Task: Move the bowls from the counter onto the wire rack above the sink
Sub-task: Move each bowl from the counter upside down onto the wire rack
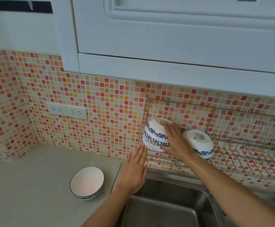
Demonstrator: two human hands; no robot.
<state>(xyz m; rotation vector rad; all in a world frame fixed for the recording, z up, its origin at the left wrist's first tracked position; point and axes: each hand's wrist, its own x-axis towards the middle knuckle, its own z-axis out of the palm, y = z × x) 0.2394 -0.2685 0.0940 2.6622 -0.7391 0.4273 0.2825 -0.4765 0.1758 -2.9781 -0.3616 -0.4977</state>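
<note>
**No legible text anywhere**

Two upturned white ceramic bowls with blue floral bands carry printed maker's marks on their bases. The mark on the left bowl [156, 134] sits at its 12 o'clock and is too blurred to read. The mark on the right bowl [199, 141], also near 12 o'clock, is a grey smudge, equally unreadable.

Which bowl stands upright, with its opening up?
The bowl on the counter, left of the sink. The two rack bowls are turned over, bases up.
</note>
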